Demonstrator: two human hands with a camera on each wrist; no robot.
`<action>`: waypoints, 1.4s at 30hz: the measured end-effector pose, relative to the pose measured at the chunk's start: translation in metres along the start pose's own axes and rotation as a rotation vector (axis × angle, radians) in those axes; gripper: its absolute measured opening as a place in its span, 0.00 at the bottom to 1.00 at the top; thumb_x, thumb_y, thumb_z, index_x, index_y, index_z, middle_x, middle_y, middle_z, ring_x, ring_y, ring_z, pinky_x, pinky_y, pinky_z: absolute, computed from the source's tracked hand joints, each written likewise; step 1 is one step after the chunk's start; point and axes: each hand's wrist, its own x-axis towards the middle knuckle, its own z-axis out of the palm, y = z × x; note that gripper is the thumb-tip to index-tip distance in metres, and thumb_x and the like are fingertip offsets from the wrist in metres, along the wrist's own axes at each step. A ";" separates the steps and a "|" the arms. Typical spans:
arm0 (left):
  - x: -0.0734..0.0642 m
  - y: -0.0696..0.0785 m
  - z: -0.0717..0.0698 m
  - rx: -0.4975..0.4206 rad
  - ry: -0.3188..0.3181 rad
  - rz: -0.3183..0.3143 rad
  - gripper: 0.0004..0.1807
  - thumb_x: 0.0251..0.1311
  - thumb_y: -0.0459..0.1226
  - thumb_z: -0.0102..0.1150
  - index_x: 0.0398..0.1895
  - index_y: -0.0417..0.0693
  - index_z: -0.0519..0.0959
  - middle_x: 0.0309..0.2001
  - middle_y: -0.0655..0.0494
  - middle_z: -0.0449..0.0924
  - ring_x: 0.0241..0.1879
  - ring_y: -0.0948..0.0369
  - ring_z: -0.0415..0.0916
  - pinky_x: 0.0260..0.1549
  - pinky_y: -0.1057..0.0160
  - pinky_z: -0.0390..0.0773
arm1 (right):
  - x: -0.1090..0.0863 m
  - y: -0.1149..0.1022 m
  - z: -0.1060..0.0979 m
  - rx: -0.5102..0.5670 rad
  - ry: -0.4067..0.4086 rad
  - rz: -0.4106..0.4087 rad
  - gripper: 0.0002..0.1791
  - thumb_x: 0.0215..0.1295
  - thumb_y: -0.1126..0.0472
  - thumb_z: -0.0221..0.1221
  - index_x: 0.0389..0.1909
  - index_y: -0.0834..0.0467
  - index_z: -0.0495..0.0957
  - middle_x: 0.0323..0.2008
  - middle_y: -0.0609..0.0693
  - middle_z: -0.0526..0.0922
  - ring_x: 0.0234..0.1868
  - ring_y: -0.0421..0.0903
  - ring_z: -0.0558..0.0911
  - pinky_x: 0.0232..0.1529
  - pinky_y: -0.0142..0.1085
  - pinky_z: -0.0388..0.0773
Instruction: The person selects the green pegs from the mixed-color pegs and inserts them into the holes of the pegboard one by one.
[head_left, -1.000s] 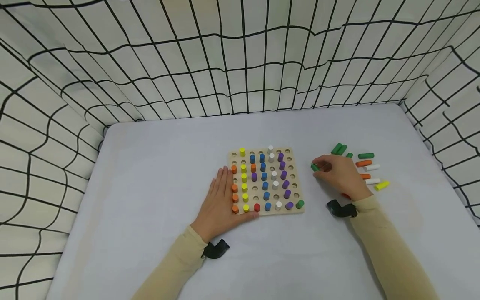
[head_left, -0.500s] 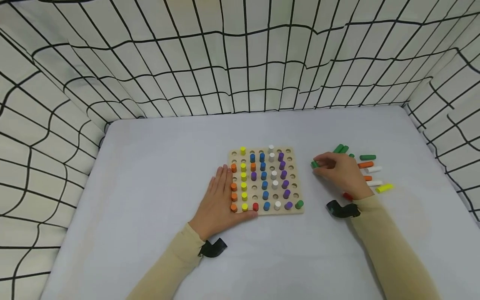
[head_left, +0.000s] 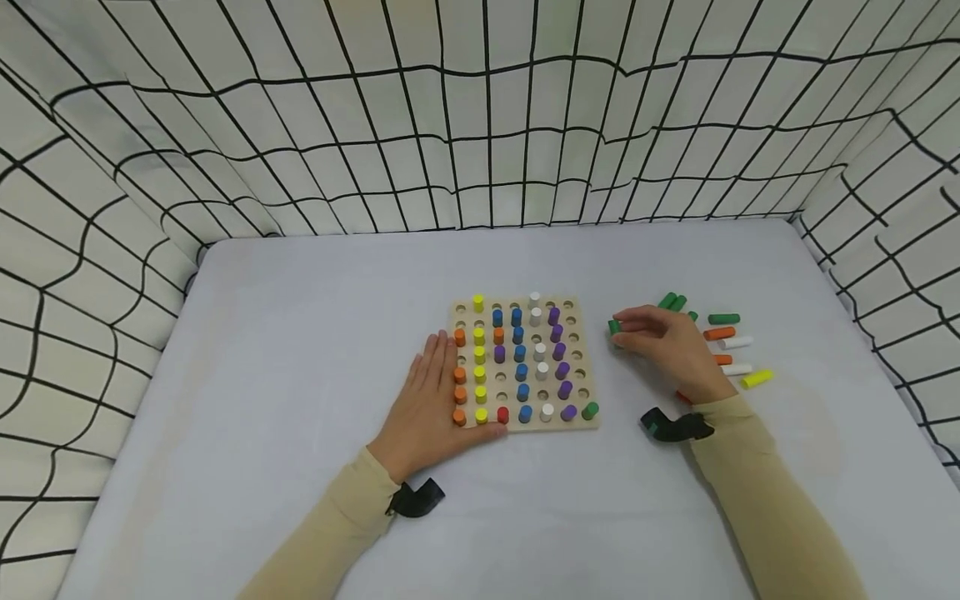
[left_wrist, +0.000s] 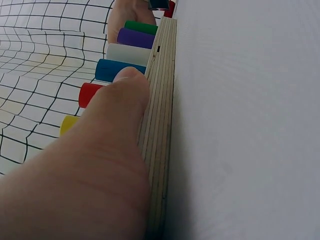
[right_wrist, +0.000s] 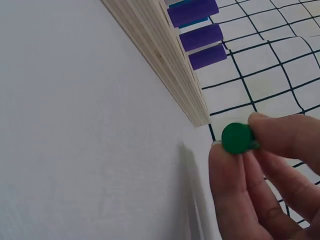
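A wooden pegboard (head_left: 521, 423) lies on the table with rows of round holes, many filled by upright coloured pegs. My left hand (head_left: 423, 408) rests along its left side, fingers straight, the thumb lying along the front edge. In the left wrist view that thumb (left_wrist: 120, 110) touches the board's edge near a blue peg (left_wrist: 107, 71). Just right of the board, my right hand (head_left: 667, 350) pinches a green peg (head_left: 614, 327) between thumb and fingertips. The right wrist view shows this green peg (right_wrist: 237, 138) end-on, apart from the board (right_wrist: 165, 55).
Loose pegs lie right of my right hand: several green ones (head_left: 723, 318), orange ones (head_left: 718, 333), white ones (head_left: 737, 342), a yellow one (head_left: 757, 378) and a red one (head_left: 683, 397), partly hidden. Black-gridded white walls (head_left: 510, 108) stand behind the white table (head_left: 337, 292).
The green peg has turned more upright in my right hand's fingertips. My left hand stays on the board. The whole view has shifted slightly.
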 end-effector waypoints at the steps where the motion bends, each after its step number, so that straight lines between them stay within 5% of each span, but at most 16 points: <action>1: 0.000 -0.001 0.000 0.002 0.001 -0.002 0.75 0.50 0.79 0.56 0.84 0.43 0.34 0.86 0.48 0.29 0.87 0.50 0.29 0.85 0.46 0.42 | 0.000 0.000 0.002 0.026 -0.008 0.001 0.26 0.67 0.43 0.68 0.62 0.47 0.80 0.56 0.50 0.86 0.54 0.39 0.82 0.56 0.31 0.75; 19: 0.003 0.001 0.006 -0.010 -0.009 0.019 0.75 0.49 0.81 0.53 0.84 0.44 0.35 0.86 0.48 0.30 0.87 0.51 0.28 0.85 0.46 0.41 | -0.004 0.015 0.022 0.150 -0.050 0.030 0.25 0.67 0.44 0.68 0.62 0.48 0.79 0.55 0.49 0.85 0.52 0.38 0.84 0.52 0.24 0.78; 32: -0.005 -0.003 0.004 -0.021 -0.012 -0.015 0.76 0.48 0.82 0.54 0.84 0.44 0.33 0.86 0.49 0.28 0.87 0.51 0.28 0.85 0.46 0.40 | -0.008 0.017 0.033 0.211 -0.104 -0.071 0.24 0.70 0.49 0.66 0.62 0.53 0.77 0.54 0.48 0.84 0.51 0.37 0.85 0.52 0.24 0.82; 42: -0.001 -0.002 0.002 -0.009 0.008 0.009 0.75 0.50 0.80 0.55 0.84 0.43 0.34 0.86 0.49 0.29 0.87 0.51 0.28 0.85 0.46 0.41 | -0.011 0.018 0.032 0.299 -0.131 -0.127 0.18 0.70 0.57 0.66 0.57 0.54 0.77 0.45 0.39 0.86 0.41 0.34 0.85 0.34 0.27 0.79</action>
